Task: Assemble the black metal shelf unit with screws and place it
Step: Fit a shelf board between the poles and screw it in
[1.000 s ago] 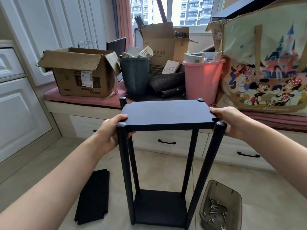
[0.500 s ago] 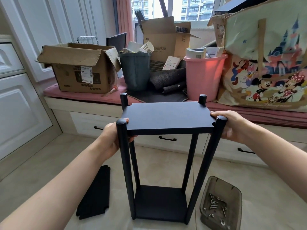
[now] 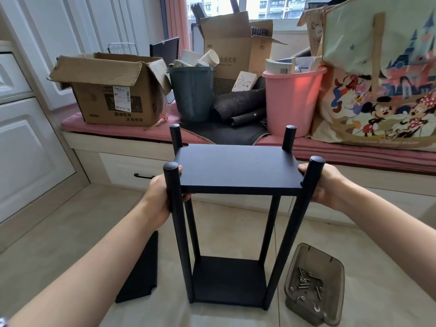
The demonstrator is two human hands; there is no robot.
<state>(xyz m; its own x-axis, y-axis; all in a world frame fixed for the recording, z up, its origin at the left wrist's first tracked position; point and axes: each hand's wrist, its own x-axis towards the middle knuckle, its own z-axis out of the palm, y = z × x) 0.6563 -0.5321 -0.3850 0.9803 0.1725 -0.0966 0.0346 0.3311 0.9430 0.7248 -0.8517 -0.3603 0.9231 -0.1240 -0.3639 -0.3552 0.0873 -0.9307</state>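
Observation:
The black metal shelf unit stands upright on the tiled floor, its bottom panel (image 3: 228, 279) fixed between four round posts. A second black shelf panel (image 3: 238, 169) sits between the posts a little below their tops. My left hand (image 3: 160, 199) grips the panel's left edge behind the front left post (image 3: 175, 232). My right hand (image 3: 323, 185) grips its right edge behind the front right post (image 3: 295, 227). A third loose black panel (image 3: 141, 272) lies flat on the floor to the left. A clear plastic tray (image 3: 295, 300) with several screws (image 3: 306, 283) sits at the lower right.
A window bench with a pink cushion (image 3: 354, 152) and drawers runs across the back, loaded with a cardboard box (image 3: 111, 90), a grey bin (image 3: 193, 95), a pink bucket (image 3: 292, 100) and a cartoon-print bag (image 3: 382, 74). White cabinet doors (image 3: 28, 149) line the left.
The upper panel has slid down the posts with both hands on it, so all four post tops now stick up above it.

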